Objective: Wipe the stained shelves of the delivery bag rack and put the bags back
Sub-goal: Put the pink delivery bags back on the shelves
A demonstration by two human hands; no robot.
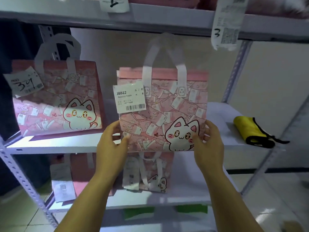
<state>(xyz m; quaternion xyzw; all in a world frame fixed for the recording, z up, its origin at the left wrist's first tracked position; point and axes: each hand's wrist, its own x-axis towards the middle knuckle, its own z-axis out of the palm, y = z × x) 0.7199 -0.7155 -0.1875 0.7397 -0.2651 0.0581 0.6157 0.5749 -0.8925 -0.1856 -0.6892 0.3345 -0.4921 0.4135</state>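
We hold a pink cat bag at the middle shelf.

Our left hand (111,141) and right hand (208,143) have their fingers (198,139) closed on the lower corners of the pink bag (160,114), upright before the white shelf (66,146). Left of our fingers stands a second bag (56,97); below them, two more bags (150,173) on the lower shelf, four bags counted. Right of our fingers lies one yellow cloth (250,131). Paper labels (227,22) hang above, on the upper shelf's edge.
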